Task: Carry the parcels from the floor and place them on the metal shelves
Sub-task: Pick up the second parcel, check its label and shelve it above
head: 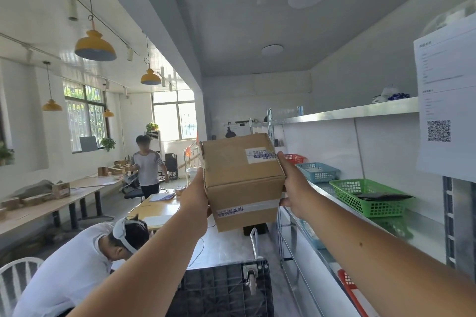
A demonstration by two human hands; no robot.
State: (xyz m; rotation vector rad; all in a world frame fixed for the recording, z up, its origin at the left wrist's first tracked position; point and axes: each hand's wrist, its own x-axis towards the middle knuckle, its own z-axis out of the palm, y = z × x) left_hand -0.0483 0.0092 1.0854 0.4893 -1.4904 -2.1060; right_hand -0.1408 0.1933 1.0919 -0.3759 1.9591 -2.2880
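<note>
A brown cardboard parcel with white labels and clear tape hangs in the air at chest height, held between both hands. My left hand presses its left side, fingers wrapped under the edge. My right hand grips its right side. The parcel is just left of the metal shelves, level with the middle shelf, and does not touch them.
On the middle shelf stand a green basket, a blue basket and a red basket. A black cart lies below. One person bends at lower left; another stands by the tables. A paper notice hangs at right.
</note>
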